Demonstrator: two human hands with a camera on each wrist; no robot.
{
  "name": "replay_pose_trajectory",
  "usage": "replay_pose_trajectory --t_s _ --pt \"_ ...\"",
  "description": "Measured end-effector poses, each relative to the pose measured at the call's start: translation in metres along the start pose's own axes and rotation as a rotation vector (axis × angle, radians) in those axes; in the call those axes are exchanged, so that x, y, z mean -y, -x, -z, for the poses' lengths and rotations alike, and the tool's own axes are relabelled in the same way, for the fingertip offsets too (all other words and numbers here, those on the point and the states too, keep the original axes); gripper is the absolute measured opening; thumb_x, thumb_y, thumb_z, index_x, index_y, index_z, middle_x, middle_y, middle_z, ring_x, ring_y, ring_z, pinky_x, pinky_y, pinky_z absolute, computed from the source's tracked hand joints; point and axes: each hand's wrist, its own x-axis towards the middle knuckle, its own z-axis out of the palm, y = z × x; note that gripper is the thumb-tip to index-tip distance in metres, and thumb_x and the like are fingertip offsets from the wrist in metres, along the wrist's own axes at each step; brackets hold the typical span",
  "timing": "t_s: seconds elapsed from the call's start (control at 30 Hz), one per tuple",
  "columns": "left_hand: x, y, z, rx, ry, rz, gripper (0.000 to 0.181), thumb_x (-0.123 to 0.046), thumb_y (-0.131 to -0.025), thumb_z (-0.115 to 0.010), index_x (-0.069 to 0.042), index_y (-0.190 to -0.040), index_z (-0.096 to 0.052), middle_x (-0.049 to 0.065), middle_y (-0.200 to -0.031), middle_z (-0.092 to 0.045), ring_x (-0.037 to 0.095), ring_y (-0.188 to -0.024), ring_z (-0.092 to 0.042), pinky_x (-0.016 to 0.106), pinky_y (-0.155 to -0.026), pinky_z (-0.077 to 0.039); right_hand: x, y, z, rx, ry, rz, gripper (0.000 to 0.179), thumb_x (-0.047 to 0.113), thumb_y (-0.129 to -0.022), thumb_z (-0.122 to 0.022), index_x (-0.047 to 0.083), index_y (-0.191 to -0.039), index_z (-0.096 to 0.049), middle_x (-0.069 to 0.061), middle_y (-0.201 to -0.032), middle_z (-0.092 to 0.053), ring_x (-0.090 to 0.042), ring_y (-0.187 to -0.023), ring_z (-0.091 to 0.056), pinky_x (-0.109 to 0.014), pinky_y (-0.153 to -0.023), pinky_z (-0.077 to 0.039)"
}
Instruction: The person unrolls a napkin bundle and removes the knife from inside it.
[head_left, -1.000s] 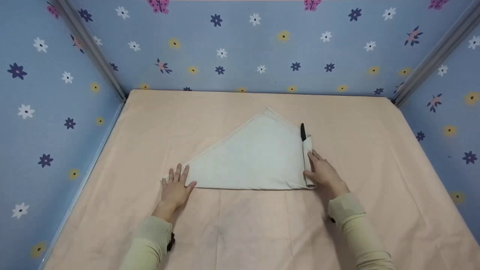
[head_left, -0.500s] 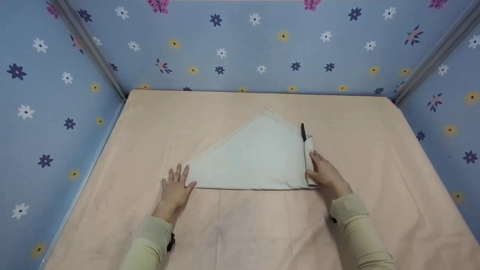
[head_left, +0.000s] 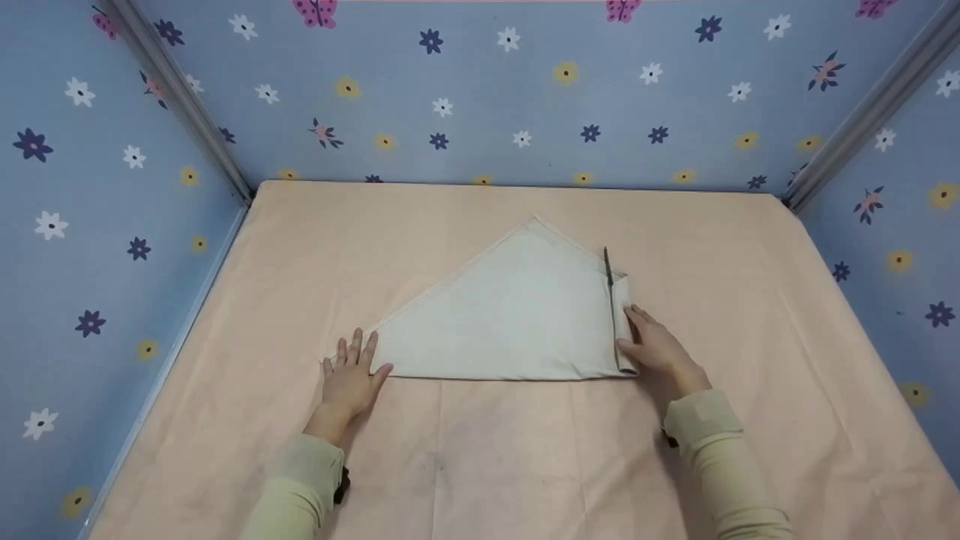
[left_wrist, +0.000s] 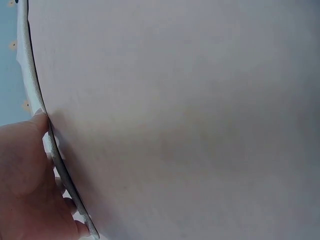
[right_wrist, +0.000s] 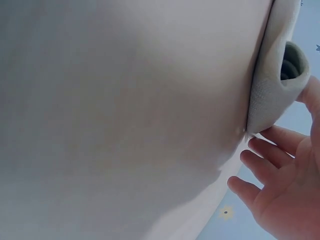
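A pale cloth napkin (head_left: 495,315) lies folded to a point at the back, its right side turned into a narrow roll (head_left: 621,315). From the roll's far end sticks a slim dark handle (head_left: 607,264); the rest of that utensil is hidden. My left hand (head_left: 351,382) rests with spread fingers on the napkin's left corner. At the right, my right hand (head_left: 660,356) holds the roll, thumb on one side and fingers on the other. The right wrist view shows the roll's hollow end (right_wrist: 292,67) beside the thumb.
A peach cloth (head_left: 495,457) with faint creases covers the table. Blue flowered panels (head_left: 480,90) stand at the back and both sides. Grey metal posts (head_left: 180,97) mark the corners.
My right hand and the roll have shifted slightly right, and the napkin's right end reaches farther out. The dark handle has turned and looks thinner. The left hand stays put.
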Motion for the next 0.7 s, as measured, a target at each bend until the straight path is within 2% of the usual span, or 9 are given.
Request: replay_pose_trajectory --t_s 0.2,0.4,0.7 --pt "-0.001 0.0 -0.001 0.003 0.0 0.006 0.065 -0.045 -0.094 -0.033 -0.006 -0.142 -0.013 0.02 -0.146 -0.003 0.043 -0.13 0.0 0.063 -0.098 -0.003 -0.003 0.001 0.001 0.002 0.0 -0.022 0.065 0.024 -0.09 -0.05 -0.003 -0.139 -0.019 -0.024 -0.143 -0.015 -0.039 -0.129 -0.014 -0.048 -0.104 -0.014" --pt "-0.001 0.0 -0.001 0.009 -0.005 0.001 0.066 -0.046 -0.094 -0.033 -0.006 -0.142 -0.013 0.02 -0.146 -0.002 0.043 -0.13 0.0 0.063 -0.098 -0.003 -0.006 0.003 0.002 -0.004 -0.011 -0.01 0.063 0.022 -0.089 -0.05 -0.005 -0.138 -0.02 -0.026 -0.141 -0.017 -0.04 -0.129 -0.015 -0.048 -0.104 -0.014" --pt "-0.003 0.002 0.003 0.013 0.014 -0.003 0.066 -0.046 -0.093 -0.033 -0.006 -0.142 -0.013 0.02 -0.146 -0.003 0.043 -0.13 0.0 0.064 -0.097 -0.002 -0.011 0.005 0.006 0.003 0.025 -0.048 0.061 0.022 -0.089 -0.047 -0.006 -0.137 -0.023 -0.025 -0.142 -0.017 -0.041 -0.129 -0.015 -0.049 -0.104 -0.014"
